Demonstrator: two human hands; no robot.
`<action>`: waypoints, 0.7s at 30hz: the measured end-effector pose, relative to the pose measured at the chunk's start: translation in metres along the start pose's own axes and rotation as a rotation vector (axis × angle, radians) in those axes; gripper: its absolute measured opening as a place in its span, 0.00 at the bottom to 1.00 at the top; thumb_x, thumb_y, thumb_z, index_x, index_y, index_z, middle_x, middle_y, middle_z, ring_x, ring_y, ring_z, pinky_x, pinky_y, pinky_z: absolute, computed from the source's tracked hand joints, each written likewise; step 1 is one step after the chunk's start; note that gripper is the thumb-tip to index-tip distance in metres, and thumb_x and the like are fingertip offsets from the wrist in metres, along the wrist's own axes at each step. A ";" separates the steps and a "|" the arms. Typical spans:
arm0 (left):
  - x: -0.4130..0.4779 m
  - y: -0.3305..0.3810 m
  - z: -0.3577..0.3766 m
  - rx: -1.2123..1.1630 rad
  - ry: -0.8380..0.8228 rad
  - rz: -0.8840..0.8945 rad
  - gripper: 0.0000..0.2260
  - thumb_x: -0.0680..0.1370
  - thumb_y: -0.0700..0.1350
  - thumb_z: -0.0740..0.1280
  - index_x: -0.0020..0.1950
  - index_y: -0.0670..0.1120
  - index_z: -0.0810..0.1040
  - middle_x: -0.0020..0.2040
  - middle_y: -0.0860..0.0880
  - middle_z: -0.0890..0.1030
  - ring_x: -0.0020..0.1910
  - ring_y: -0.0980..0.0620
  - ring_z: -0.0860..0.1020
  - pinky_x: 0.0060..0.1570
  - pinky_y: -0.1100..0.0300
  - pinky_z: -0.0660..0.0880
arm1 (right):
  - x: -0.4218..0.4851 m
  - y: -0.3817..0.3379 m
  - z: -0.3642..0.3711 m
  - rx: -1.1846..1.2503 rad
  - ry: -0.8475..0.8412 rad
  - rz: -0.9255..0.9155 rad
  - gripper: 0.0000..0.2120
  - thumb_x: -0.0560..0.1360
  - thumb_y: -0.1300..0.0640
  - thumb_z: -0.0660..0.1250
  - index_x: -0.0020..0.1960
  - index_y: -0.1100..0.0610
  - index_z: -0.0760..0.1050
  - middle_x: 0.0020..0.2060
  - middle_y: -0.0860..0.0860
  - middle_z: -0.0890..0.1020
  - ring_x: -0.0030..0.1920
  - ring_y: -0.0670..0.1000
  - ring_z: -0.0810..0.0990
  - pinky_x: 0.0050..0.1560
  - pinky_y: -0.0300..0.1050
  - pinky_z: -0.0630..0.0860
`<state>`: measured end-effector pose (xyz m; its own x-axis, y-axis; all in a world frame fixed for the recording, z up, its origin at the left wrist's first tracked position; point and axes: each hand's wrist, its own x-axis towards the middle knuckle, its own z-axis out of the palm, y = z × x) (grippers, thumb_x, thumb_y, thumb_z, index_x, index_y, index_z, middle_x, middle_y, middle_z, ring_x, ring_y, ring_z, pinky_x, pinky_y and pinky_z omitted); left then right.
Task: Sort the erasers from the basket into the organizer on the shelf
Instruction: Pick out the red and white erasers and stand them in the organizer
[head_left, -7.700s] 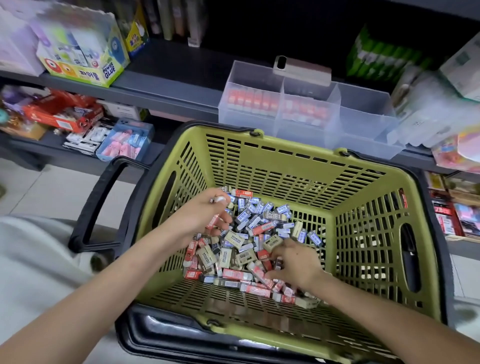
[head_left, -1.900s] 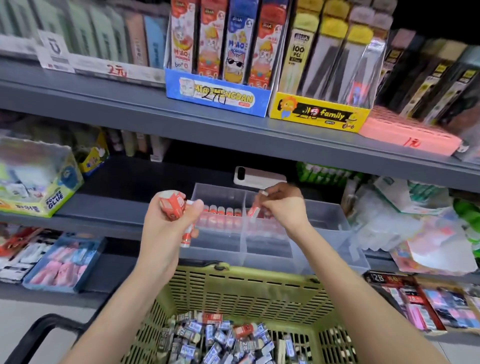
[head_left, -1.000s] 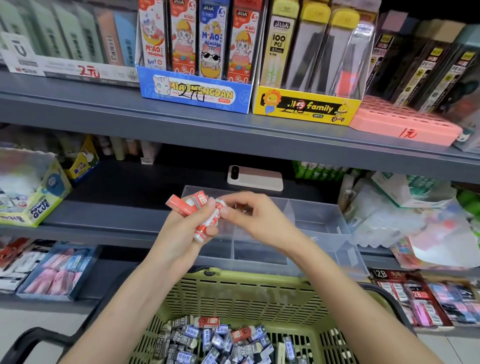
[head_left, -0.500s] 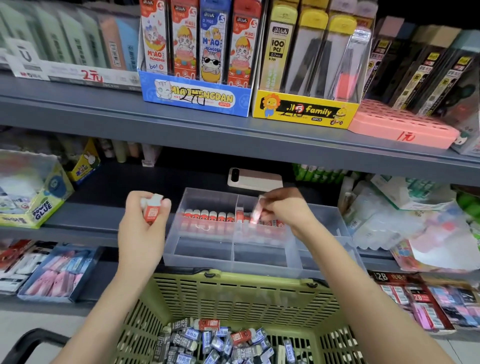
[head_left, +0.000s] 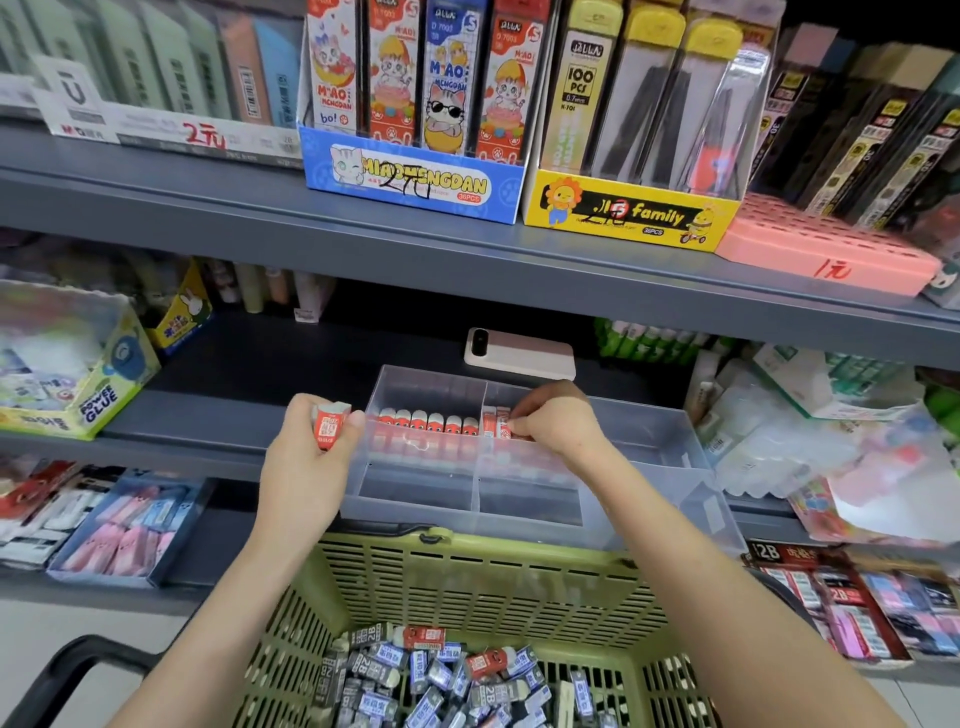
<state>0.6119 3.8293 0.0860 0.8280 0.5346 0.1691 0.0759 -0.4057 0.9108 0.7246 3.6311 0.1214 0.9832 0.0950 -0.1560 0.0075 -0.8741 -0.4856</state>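
Observation:
A clear plastic organizer sits on the middle shelf, split into compartments. A row of red-sleeved erasers stands upright in its back left compartment. My right hand reaches into the back middle compartment and pinches a red eraser there. My left hand is raised left of the organizer and grips another red eraser. Below, the green basket holds a heap of erasers, mostly blue-grey with a few red.
A pink phone lies on the shelf behind the organizer. A glue box stands at the left, plastic packs at the right. The upper shelf overhangs with pencil-lead boxes. Trays of erasers sit on the lower shelf at the left.
My right hand took an eraser from my left hand and has lowered it into the organizer's back middle compartment. My left hand moved left and holds one eraser.

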 end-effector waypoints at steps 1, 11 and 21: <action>0.000 0.004 -0.002 0.034 0.015 0.025 0.07 0.79 0.50 0.64 0.51 0.49 0.70 0.38 0.51 0.77 0.36 0.55 0.75 0.33 0.63 0.67 | -0.005 -0.003 0.001 0.001 0.078 -0.037 0.08 0.71 0.63 0.66 0.47 0.60 0.83 0.47 0.56 0.84 0.51 0.56 0.81 0.50 0.44 0.76; -0.017 0.055 -0.002 -0.496 -0.585 -0.063 0.20 0.66 0.55 0.71 0.48 0.44 0.70 0.32 0.45 0.79 0.19 0.58 0.63 0.19 0.67 0.58 | -0.076 -0.040 -0.013 0.725 -0.235 -0.583 0.09 0.77 0.61 0.64 0.55 0.53 0.79 0.38 0.48 0.79 0.35 0.39 0.75 0.37 0.29 0.69; -0.022 0.045 0.003 -0.803 -0.588 -0.215 0.08 0.71 0.50 0.67 0.36 0.46 0.77 0.32 0.48 0.74 0.26 0.58 0.68 0.17 0.70 0.58 | -0.082 -0.013 -0.018 1.094 -0.282 -0.332 0.06 0.78 0.68 0.58 0.50 0.65 0.73 0.39 0.59 0.82 0.37 0.55 0.82 0.45 0.45 0.80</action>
<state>0.5990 3.7970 0.1223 0.9991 0.0008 -0.0426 0.0390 0.3894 0.9202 0.6469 3.6258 0.1564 0.8864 0.4630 -0.0015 -0.0406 0.0745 -0.9964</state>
